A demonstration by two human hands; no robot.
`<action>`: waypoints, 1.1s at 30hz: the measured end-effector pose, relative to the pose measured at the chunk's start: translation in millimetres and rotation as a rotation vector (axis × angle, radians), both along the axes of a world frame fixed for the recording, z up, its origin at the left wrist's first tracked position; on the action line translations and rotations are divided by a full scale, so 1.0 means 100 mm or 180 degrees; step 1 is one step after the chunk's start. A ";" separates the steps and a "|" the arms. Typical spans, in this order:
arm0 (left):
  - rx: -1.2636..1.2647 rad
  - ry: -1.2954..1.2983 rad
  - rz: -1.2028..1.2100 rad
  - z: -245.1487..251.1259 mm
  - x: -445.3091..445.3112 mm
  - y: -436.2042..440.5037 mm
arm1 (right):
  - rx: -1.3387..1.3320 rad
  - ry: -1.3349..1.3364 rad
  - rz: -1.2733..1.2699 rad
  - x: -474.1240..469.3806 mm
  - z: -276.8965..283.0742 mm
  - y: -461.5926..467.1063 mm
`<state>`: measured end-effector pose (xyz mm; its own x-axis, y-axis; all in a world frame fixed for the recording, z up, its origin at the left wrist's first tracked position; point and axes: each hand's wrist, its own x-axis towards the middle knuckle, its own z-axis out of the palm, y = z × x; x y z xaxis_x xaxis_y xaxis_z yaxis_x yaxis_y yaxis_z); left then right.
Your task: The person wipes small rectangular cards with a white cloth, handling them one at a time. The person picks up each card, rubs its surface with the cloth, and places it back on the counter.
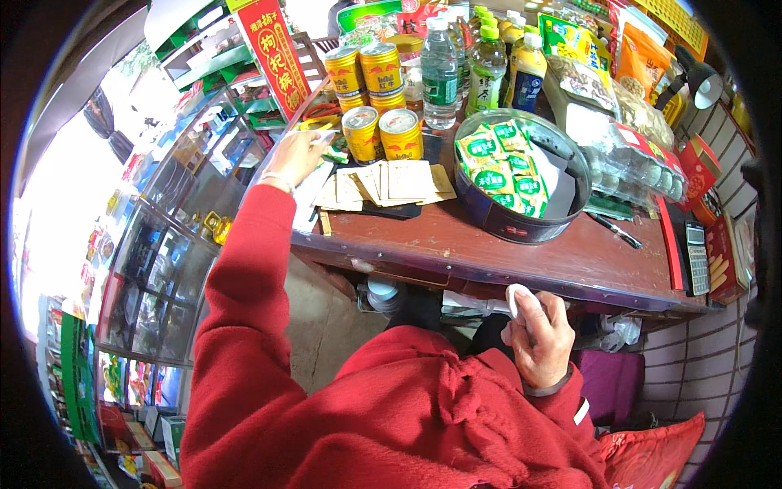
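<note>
My right hand (pixel 544 339) is in front of my body, below the desk edge. It grips a folded white tissue or cloth (pixel 515 298), partly hidden by the fingers. My left hand (pixel 294 160) reaches over the desk's left end, beside a gold Red Bull can (pixel 361 134) and small green packets (pixel 336 154). Its fingertips are partly hidden, so whether they pinch anything is unclear. Close to that hand, a fanned pile of cream paper cards (pixel 406 182) lies on the dark red wooden desk (pixel 421 241). Another gold can (pixel 401 136) stands right behind the pile.
A round tin (pixel 513 229) holds green-and-gold sachets (pixel 493 177). Behind it stand a water bottle (pixel 438 76) and a green tea bottle (pixel 486 73). Egg cartons (pixel 641 162), a pen (pixel 616 231) and a calculator (pixel 696 260) are at right. A glass display case (pixel 153 263) flanks the left side.
</note>
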<state>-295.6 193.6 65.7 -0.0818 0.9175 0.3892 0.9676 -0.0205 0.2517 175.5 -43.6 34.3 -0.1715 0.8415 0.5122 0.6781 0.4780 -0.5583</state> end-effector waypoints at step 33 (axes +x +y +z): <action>-0.0275 -0.4035 -0.0928 0.47 0.88 -1.00 | 0.0356 0.0118 0.0141 -0.01 0.06 -0.02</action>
<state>-207.5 93.3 112.6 -0.1413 0.9817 0.1276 0.0199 -0.1261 0.9918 174.7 -45.7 39.9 -0.1866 0.7708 0.6091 0.6349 0.5677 -0.5240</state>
